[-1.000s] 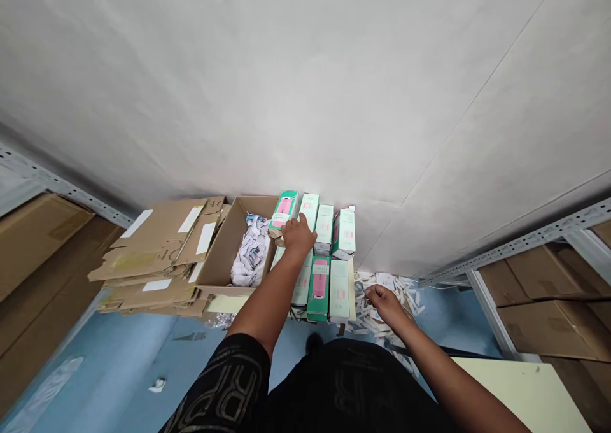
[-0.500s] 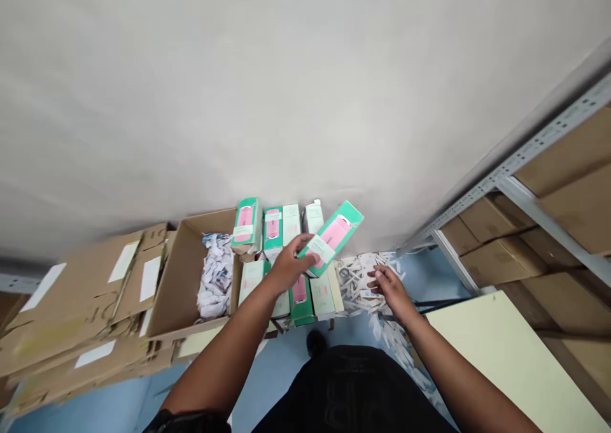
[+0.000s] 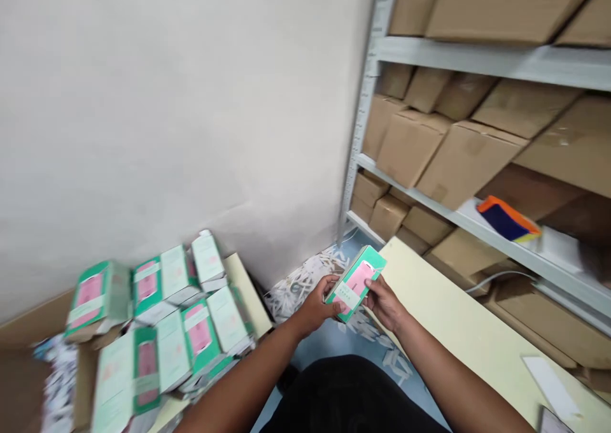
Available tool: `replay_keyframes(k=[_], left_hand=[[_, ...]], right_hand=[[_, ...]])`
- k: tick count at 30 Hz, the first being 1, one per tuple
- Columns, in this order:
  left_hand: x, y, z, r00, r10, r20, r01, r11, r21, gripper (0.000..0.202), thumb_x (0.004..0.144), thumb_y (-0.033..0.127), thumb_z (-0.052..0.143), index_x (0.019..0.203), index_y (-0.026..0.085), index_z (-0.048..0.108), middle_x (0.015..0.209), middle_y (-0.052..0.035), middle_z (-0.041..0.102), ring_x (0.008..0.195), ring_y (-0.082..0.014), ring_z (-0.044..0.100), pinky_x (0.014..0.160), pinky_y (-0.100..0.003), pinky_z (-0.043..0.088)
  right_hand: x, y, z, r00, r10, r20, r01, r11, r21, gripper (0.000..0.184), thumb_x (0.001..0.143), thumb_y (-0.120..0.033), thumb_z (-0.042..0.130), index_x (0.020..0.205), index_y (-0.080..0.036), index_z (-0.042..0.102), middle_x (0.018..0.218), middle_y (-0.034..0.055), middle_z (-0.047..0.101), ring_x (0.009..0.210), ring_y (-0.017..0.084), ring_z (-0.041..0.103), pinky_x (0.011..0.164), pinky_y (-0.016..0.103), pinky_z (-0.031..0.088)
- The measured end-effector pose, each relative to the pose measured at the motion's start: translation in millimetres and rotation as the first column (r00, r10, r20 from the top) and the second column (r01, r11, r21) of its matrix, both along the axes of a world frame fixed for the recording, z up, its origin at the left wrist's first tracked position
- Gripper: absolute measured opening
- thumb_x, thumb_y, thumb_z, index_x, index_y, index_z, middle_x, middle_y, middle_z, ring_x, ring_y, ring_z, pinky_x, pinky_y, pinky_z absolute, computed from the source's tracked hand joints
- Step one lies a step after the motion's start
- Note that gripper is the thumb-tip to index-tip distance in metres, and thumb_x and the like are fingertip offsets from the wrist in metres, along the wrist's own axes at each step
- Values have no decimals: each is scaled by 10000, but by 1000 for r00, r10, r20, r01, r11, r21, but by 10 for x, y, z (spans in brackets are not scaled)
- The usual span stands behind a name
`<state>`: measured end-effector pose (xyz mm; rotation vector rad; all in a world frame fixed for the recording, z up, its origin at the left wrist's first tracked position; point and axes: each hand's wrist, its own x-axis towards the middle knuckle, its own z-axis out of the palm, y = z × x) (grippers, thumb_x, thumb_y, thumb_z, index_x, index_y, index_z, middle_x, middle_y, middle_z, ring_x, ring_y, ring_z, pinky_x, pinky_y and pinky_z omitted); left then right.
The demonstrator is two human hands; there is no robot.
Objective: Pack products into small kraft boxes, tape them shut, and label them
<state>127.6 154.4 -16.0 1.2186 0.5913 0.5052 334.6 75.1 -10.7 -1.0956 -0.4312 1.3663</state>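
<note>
A green and white carton (image 3: 356,283) with a pink panel and a pale label tilts in front of my body, above the floor. My left hand (image 3: 319,304) grips its lower left end, thumb on the front face. Its right edge is held by my right hand (image 3: 383,299), with the thumb on the pink panel. The fingers behind the carton are mostly hidden. Several similar green and white cartons (image 3: 174,350) stand close together at the lower left, some with torn lower ends.
An open cardboard box (image 3: 84,382) with paper scraps (image 3: 60,379) is at far left. White paper strips (image 3: 300,286) litter the floor by the wall. A pale yellow tabletop (image 3: 472,331) lies on my right, beside a metal shelf rack (image 3: 429,207) stacked with brown boxes (image 3: 458,159).
My view has turned right towards the shelves. The carton has moved from above the other cartons to in front of me, and my right hand has closed on it too.
</note>
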Motion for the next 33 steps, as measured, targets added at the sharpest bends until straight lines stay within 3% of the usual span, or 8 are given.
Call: replay_keyframes(k=[4,7,10,15,20,24,27,33], left_hand=[[948,-232,-263,974,-103,-203,140,974,177,835,663,440,891,1389,232,534,1384,-135,593,1298,-337,544,1045,-449,484],[1617,-431,-319,923,-15,-384,157,927,342,773,696,386,850,1390,218,553,1470,-160,514,1307,-339,530,1039,-450,489],[2186,-608,-275,922,-95,-375,230,914,335,708,782,363,768,1427,227,512,1472,-159,513,1173,-281,612,932,-409,547],[2855,-637,-320,863,-239,-446,363,906,216,822,814,399,749,1519,206,372,1478,-179,509,1012,-221,697,954,-403,545],[3191,-463,-544,788,-306,-535,510,811,287,774,794,453,758,1459,200,455,1461,-155,546,1168,-279,648,1009,-415,517],[3336,-232,-593,769,-376,-516,608,681,409,776,745,392,787,1430,192,481,1468,-148,520,1324,-306,543,1118,-439,446],[3415,-33,-577,723,-477,-499,688,556,466,704,755,324,747,1404,201,503,1450,-134,522,1325,-297,540,1131,-432,436],[3534,103,-595,593,-591,-548,799,348,490,708,701,380,781,1350,237,537,1355,-98,573,1116,-300,637,933,-410,533]], right_hand=[[776,-484,-239,952,-185,245,200,979,-42,512,720,-412,808,1132,-262,543,1047,38,742,917,258,729,778,391,596],[1343,-800,-461,791,-290,539,347,938,-5,595,665,-379,810,1155,-254,495,1053,53,729,930,263,717,810,395,589],[1743,-1058,-683,581,-204,788,403,913,-61,678,675,-396,809,1233,-237,458,1070,91,725,935,301,714,798,416,573],[1964,-1255,-1135,409,-64,910,501,849,-165,682,749,-423,763,1304,-218,425,1088,131,727,956,329,729,747,385,549],[1850,-1338,-1536,335,-51,941,530,835,-144,714,784,-438,748,1359,-214,390,1192,145,673,1028,323,705,832,428,566],[1689,-1355,-1479,320,-66,945,479,872,-101,703,793,-446,756,1362,-228,405,1321,142,573,1177,307,621,973,463,537],[1585,-1282,-1274,430,-94,898,506,849,-153,505,837,-422,710,1246,-243,474,1216,91,580,1095,262,620,908,433,558],[1480,-1143,-946,416,-229,880,596,800,-74,253,808,-384,750,987,-252,630,1219,76,548,1040,236,607,907,405,538]])
